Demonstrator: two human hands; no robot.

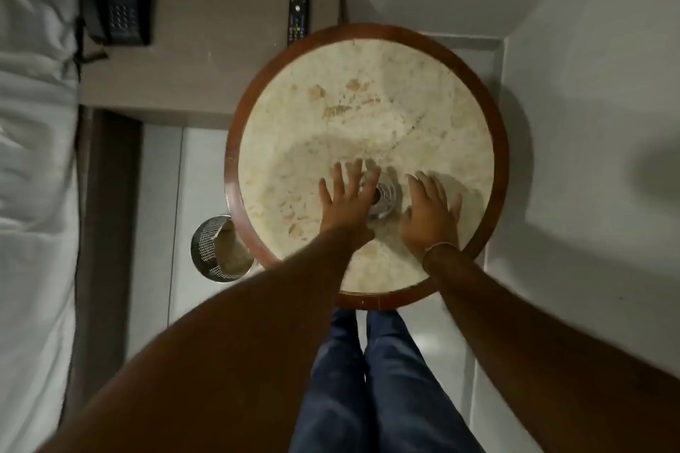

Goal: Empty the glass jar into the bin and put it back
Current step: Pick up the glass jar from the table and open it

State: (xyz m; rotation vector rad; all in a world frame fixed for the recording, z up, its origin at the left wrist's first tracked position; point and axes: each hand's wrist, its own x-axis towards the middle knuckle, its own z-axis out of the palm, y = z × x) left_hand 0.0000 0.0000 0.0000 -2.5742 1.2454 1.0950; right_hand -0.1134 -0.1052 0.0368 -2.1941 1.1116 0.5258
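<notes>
Bed (33, 158) fills the left edge, white sheets, one only. Pale tiled floor (158, 195) below everything.

One round surface (368, 114), marbled cream top with a red-brown wooden rim, stands near the corner of the room. Behind it a low grey bedside unit (220, 48) carrying one dark telephone (117, 7) and one remote control (298, 5), the remote lying at the unit's right end, just beside the round rim.

One person, standing at the near edge of the surface; two bare forearms reach in, dark blue trousers (368, 379) visible below.

One bin (220, 250): perforated metal, on the floor at the left of the surface, partly tucked under its rim. Its inside looks pale; whether anything lies in it cannot be told.

Two hands. Left hand (346, 202) spread flat, fingers splayed, palm down, holding nothing; its edge sits just beside the jar and may be touching it. Right hand (430, 213) likewise open, fingers loosely spread, holding nothing, a thin band on the wrist. Both blurred.

One glass jar (382, 197), small and clear, upright on the surface between the two hands, mouth up. Contents too blurred to judge.

Progress, as a judgement: jar is on the surface with neither hand closed on it, so either the lift has not begun or the jar is back in place. The view alone does not settle which. If the former, pick-up, tip over the bin and return all remain.
</notes>
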